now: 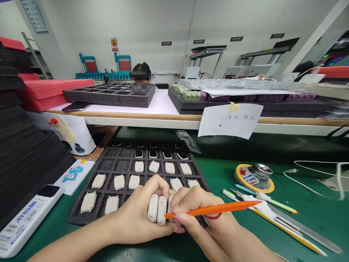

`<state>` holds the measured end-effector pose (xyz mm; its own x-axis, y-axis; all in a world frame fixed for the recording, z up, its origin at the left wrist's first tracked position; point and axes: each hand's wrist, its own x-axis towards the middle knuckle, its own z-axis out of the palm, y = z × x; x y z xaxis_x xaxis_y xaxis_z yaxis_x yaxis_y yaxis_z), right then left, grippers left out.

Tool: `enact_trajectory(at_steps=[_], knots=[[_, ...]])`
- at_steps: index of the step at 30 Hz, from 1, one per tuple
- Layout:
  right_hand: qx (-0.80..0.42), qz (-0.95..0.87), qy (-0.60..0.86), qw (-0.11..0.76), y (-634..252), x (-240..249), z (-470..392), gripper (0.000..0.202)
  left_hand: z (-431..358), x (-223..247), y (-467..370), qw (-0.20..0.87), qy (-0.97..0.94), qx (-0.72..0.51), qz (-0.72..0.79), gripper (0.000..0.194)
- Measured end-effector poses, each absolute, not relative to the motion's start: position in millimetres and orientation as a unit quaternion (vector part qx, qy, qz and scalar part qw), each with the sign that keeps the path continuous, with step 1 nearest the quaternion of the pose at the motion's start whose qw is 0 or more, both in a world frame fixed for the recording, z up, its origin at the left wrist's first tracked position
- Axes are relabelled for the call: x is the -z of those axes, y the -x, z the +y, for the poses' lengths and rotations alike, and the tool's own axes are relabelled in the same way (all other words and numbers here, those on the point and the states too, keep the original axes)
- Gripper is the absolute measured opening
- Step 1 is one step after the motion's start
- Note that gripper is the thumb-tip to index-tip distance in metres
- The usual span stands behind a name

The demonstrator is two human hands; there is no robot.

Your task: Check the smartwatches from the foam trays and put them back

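My left hand point(136, 216) is closed around several white smartwatch bodies point(157, 209), standing on edge side by side. In my right hand point(204, 211) is an orange pointed plastic pry stick point(229, 208), pinched between thumb and fingers. Its left tip is at the edge of the watch bodies; whether it touches them I cannot tell. Part of one watch body hides behind my right fingers. Beneath and beyond both hands lies a black foam tray point(109, 165). White watch bodies point(120, 182) sit in its nearer compartments, and dark-screened watches point(153, 154) fill others toward the back.
On the green mat to the right are tweezers point(308, 222), pens and a glass bottle point(263, 171) in a yellow ring. A white box point(32, 218) and stacked black foam point(24, 142) stand left. Beyond the tray, a shelf point(152, 123) carries foam trays; a person is behind it.
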<state>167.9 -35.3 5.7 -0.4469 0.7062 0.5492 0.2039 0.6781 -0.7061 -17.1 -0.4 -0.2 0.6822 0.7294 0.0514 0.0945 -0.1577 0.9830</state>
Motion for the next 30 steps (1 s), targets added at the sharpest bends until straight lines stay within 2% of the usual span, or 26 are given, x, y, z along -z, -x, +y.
enact_trajectory(at_steps=[11, 23, 30], knots=[[-0.158, -0.809, 0.288, 0.488, -160.1, -8.9, -36.0, 0.009, 0.3, 3.1, 14.8, 0.555, -0.715, -0.317, 0.282, 0.039], [-0.152, -0.828, 0.279, 0.463, -161.0, -10.3, -33.0, 0.008, 0.7, 5.3, 14.5, 0.541, -0.720, -0.320, 0.295, 0.040], [-0.171, -0.817, 0.257, 0.487, -162.9, -10.0, -32.1, 0.009, 0.8, 5.7, 14.2, 0.578, -0.694, -0.330, 0.276, 0.043]])
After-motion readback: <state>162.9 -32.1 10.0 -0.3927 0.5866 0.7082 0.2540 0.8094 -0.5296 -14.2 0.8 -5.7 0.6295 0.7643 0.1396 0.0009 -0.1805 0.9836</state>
